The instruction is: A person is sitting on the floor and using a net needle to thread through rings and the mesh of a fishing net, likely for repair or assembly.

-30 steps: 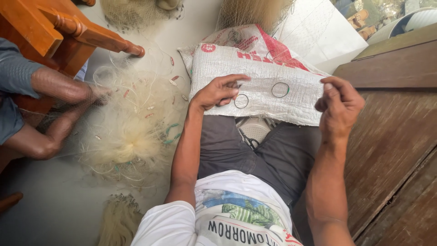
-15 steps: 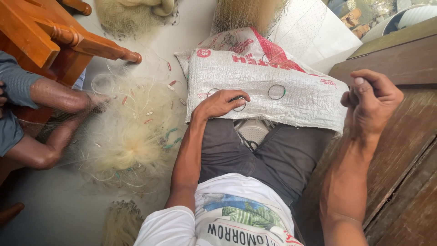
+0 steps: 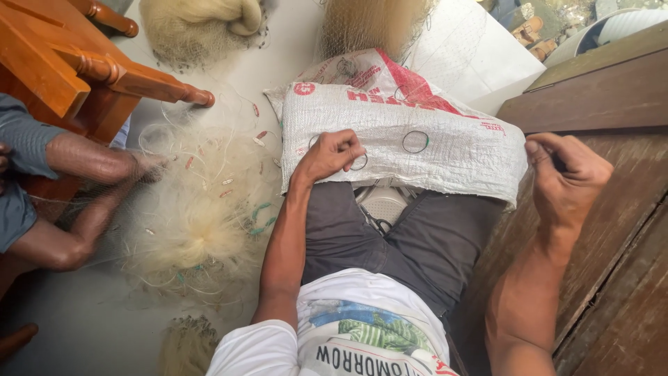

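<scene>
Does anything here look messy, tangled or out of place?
Only the fishing net: it lies in a loose, tangled heap on the floor left of the person's legs, with small floats scattered through it. The woven sack lies flat over the lap, left hand resting on it, right hand raised beside it. Nothing looks spilled or broken.

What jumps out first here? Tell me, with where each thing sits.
A white woven sack with red print lies across the person's lap in mid-frame; the left hand presses on it while the right hand is raised, pinched, at its right edge. Left of the lap, a pale tangle of fishing net spreads over the floor, beside another person's bare legs and a wooden chair.
</scene>
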